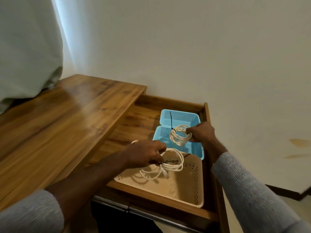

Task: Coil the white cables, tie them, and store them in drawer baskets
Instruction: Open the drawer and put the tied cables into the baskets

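An open wooden drawer (144, 121) holds two blue mesh baskets and a beige basket (188, 190). My right hand (202, 132) pinches a small white cable coil (179, 136) tied with a black tie, holding it above the nearer blue basket (193, 149). The farther blue basket (180, 116) sits behind it. My left hand (144, 155) grips a larger white cable coil (168, 165) by its black tie, hanging over the beige basket with loops drooping into it.
The wooden desk top (58, 123) stretches to the left. A pale curtain (28, 47) hangs over its far left end. A cream wall stands behind the drawer. The drawer's front edge (151, 214) is near my body.
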The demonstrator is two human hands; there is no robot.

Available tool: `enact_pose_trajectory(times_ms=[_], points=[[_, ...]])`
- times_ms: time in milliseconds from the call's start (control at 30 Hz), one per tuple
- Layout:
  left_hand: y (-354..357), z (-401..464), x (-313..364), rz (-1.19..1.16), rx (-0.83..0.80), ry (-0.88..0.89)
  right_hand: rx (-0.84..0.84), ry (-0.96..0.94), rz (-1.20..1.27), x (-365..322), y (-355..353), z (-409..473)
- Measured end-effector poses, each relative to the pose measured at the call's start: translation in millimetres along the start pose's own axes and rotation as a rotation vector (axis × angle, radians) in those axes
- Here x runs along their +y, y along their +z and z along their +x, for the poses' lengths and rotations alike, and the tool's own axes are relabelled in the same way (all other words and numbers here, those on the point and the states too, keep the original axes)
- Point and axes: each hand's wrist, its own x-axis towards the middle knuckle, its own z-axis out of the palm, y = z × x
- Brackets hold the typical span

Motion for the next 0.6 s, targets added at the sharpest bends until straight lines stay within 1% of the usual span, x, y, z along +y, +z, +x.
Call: enact_pose_trajectory(times_ms=[67, 167, 200, 233, 333, 400, 433, 500, 600], points=[[14.6, 2.7, -2.8, -0.046, -0.053, 0.009, -0.022, 0.006, -0.009, 6.3, 8.7, 6.4], [24.3, 4.2, 0.4, -0.194, -0.086, -0.053, -0.042, 0.002, -0.059, 10.7, 19.0, 15.1], [28.9, 4.5, 0.5, -0.21, -0.101, -0.022, -0.044, 0.005, -0.075, 11.3, 22.4, 18.6], [34.0, 5.4, -1.0, -0.194, -0.109, 0.035, -0.05, 0.009, -0.086, 11.5, 25.2, 21.1], [37.3, 6.6, -7.0, -0.106, -0.171, 0.113, -0.076, 0.013, -0.097, 12.7, 33.8, 26.0], [40.8, 7.5, -14.4, 0.061, -0.201, 0.277, -0.093, 0.017, -0.114, 14.9, 38.2, 28.3], [42.1, 7.3, -16.6, 0.123, -0.212, 0.321, -0.105, 0.019, -0.118, 15.7, 39.5, 28.2], [42.7, 5.9, -18.7, 0.154, -0.224, 0.34, -0.138, 0.022, -0.134, 18.4, 41.8, 28.9], [40.7, 2.0, -21.0, 0.107, -0.272, 0.269, -0.177, 0.024, -0.159, 22.2, 45.7, 28.2]])
